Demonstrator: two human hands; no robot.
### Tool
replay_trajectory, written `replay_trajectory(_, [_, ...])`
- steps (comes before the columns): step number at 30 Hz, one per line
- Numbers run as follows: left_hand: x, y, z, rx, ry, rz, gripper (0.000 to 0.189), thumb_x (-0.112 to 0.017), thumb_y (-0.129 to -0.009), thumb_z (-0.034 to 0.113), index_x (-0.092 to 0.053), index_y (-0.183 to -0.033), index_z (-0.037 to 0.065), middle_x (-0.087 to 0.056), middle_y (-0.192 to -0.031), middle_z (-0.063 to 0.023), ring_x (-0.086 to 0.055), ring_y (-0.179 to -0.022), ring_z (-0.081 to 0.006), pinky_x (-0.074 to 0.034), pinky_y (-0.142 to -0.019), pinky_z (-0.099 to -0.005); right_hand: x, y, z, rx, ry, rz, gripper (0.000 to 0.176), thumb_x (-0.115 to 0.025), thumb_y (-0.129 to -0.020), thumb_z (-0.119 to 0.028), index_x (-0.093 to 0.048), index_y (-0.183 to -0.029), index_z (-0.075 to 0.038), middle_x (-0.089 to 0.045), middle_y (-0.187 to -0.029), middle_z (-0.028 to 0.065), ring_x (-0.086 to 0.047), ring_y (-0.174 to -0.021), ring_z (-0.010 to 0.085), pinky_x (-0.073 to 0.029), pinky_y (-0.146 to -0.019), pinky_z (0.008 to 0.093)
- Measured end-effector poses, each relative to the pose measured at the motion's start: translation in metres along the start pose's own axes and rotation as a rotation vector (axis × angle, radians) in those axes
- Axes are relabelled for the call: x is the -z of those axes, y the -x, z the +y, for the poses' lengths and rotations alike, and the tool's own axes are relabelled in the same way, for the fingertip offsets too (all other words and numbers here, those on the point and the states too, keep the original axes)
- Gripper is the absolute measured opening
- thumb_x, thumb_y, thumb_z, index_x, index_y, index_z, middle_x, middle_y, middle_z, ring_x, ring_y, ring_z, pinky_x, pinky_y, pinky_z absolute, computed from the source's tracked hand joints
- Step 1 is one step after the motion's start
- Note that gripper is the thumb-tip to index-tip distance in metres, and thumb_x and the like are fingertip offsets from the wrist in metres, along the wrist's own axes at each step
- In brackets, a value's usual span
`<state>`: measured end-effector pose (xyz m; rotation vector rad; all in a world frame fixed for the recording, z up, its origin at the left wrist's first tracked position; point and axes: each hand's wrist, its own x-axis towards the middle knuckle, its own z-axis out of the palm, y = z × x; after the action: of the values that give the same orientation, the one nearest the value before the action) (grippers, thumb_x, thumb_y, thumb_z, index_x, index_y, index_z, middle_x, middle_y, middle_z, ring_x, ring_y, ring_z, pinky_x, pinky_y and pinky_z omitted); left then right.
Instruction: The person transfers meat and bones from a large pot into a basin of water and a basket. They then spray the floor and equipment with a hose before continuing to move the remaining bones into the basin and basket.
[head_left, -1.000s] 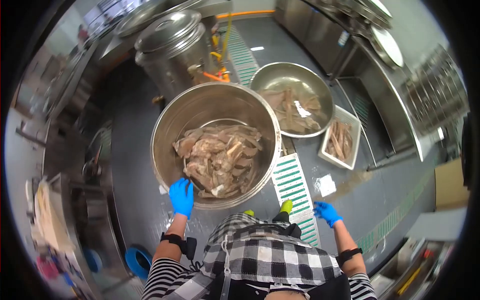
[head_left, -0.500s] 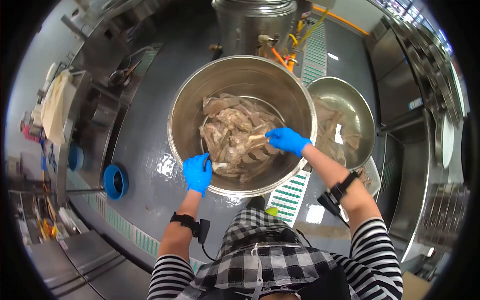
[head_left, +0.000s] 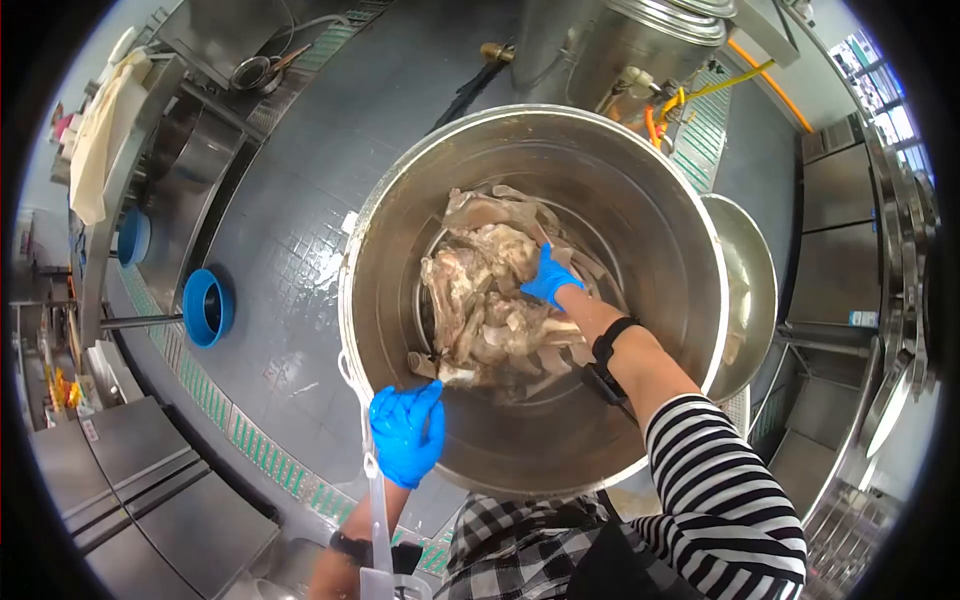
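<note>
A large round metal pot (head_left: 660, 400) stands in front of me with a heap of pale brown bones and meat (head_left: 490, 290) in its bottom. My right hand (head_left: 552, 277), in a blue glove, reaches deep into the pot and touches the upper right part of the heap; what its fingers hold, if anything, is hidden. My left hand (head_left: 408, 432), also gloved in blue, is at the pot's near left rim with its fingers bent. Whether it grips the rim or anything else cannot be made out. A white apron strap hangs beside it.
A wide metal bowl (head_left: 755, 290) stands right of the pot. Behind are a tall metal vessel (head_left: 640, 60) and a yellow hose (head_left: 730, 82). A blue bucket (head_left: 208, 308) sits on the wet floor at left. Steel counters (head_left: 190, 490) line the lower left.
My view has moved closer over the pot. My right hand has gone further into the pot, onto the heap. My left hand remains near the left rim.
</note>
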<state>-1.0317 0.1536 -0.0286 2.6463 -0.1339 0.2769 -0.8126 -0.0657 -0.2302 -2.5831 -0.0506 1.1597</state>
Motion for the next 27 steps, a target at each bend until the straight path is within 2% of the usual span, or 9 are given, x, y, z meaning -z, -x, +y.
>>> replay_trajectory(2, [-0.001, 0.003, -0.003, 0.025, 0.011, -0.015, 0.032, -0.061, -0.065, 0.006, -0.055, -0.096, 0.013, -0.057, -0.081, -0.004, -0.052, -0.073, -0.0221, -0.036, -0.077, -0.0395, -0.008, -0.017, -0.01, -0.015, -0.047, 0.198, 0.104, -0.066, -0.064, -0.033, 0.01, -0.13, -0.005, -0.041, -0.119, 0.0221, -0.047, -0.103, 0.0314, -0.038, -0.089, 0.0367])
replay_trajectory(8, [-0.007, 0.0, -0.01, -0.043, -0.017, 0.0, 0.038, -0.06, -0.06, 0.006, -0.055, -0.097, 0.012, -0.057, -0.079, -0.0024, -0.051, -0.064, -0.0196, -0.039, -0.062, -0.0343, -0.006, -0.03, -0.024, -0.075, -0.192, 0.171, 0.102, -0.066, -0.063, -0.019, 0.008, -0.131, -0.008, -0.042, -0.117, 0.0232, -0.045, -0.105, 0.0306, -0.037, -0.089, 0.0352])
replay_trajectory(12, [0.0, -0.004, -0.009, -0.037, -0.031, -0.035, 0.039, -0.06, -0.06, 0.006, -0.055, -0.099, 0.012, -0.057, -0.08, -0.0028, -0.052, -0.066, -0.0201, -0.039, -0.066, -0.0346, -0.017, -0.051, 0.01, -0.074, -0.215, 0.037, 0.098, -0.065, -0.062, -0.021, 0.003, -0.132, -0.006, -0.042, -0.117, 0.0239, -0.048, -0.102, 0.0315, -0.04, -0.085, 0.036])
replay_trajectory(14, [-0.002, -0.002, -0.011, -0.041, -0.035, -0.025, 0.041, -0.059, -0.059, 0.006, -0.055, -0.099, 0.011, -0.057, -0.08, -0.0031, -0.053, -0.066, -0.0208, -0.039, -0.065, -0.0349, -0.047, -0.082, 0.047, 0.097, -0.162, 0.095, 0.094, -0.063, -0.062, -0.019, -0.001, -0.132, -0.005, -0.046, -0.113, 0.0223, -0.05, -0.099, 0.0291, -0.04, -0.083, 0.0347])
replay_trajectory(18, [0.0, -0.003, -0.012, -0.008, -0.03, -0.086, 0.04, -0.059, -0.058, 0.009, -0.055, -0.098, 0.012, -0.057, -0.081, -0.0038, -0.053, -0.067, -0.0213, -0.04, -0.065, -0.0355, -0.012, -0.038, 0.035, 0.169, -0.44, -0.047, 0.094, -0.062, -0.058, -0.012, -0.004, -0.132, -0.005, -0.048, -0.11, 0.021, -0.048, -0.1, 0.0287, -0.039, -0.083, 0.0319])
replay_trajectory(21, [0.004, -0.01, -0.005, 0.03, 0.052, -0.1, 0.033, -0.059, -0.06, 0.011, -0.056, -0.092, 0.011, -0.056, -0.067, -0.0044, -0.051, -0.055, -0.0217, -0.038, -0.058, -0.0332, 0.031, 0.021, 0.006, 0.115, -0.68, -0.255, 0.093, -0.059, -0.059, -0.001, -0.003, -0.132, -0.004, -0.051, -0.094, 0.0128, -0.053, -0.075, 0.02, -0.044, -0.064, 0.0306])
replay_trajectory(22, [0.006, -0.01, -0.004, 0.03, 0.017, -0.059, 0.033, -0.059, -0.06, 0.011, -0.056, -0.092, 0.011, -0.056, -0.067, -0.0044, -0.051, -0.055, -0.0217, -0.038, -0.058, -0.0332, 0.024, 0.024, 0.012, 0.208, -0.758, -0.167, 0.093, -0.058, -0.06, 0.003, -0.001, -0.132, -0.004, -0.05, -0.089, 0.0091, -0.049, -0.066, 0.0153, -0.043, -0.056, 0.0287])
replay_trajectory(24, [0.002, -0.002, -0.01, 0.184, 0.077, -0.365, 0.015, -0.061, -0.064, 0.013, -0.062, -0.079, 0.012, -0.056, -0.059, -0.0025, -0.051, -0.051, -0.022, -0.04, -0.055, -0.0342, 0.04, 0.047, 0.005, 0.23, -0.832, -0.227, 0.095, -0.061, -0.059, 0.003, -0.002, -0.133, -0.006, -0.05, -0.1, 0.0103, -0.051, -0.071, 0.0145, -0.044, -0.06, 0.0285])
replay_trajectory(27, [0.004, 0.002, -0.014, 0.036, 0.125, -0.085, 0.017, -0.059, -0.067, 0.013, -0.061, -0.084, 0.01, -0.055, -0.06, -0.0051, -0.049, -0.05, -0.0239, -0.039, -0.052, -0.0352, 0.08, 0.111, -0.015, 0.318, -1.02, -0.284, 0.073, -0.063, -0.056, 0.005, -0.034, -0.122, -0.003, -0.051, -0.105, 0.0086, -0.052, -0.086, 0.0177, -0.045, -0.07, 0.0298])
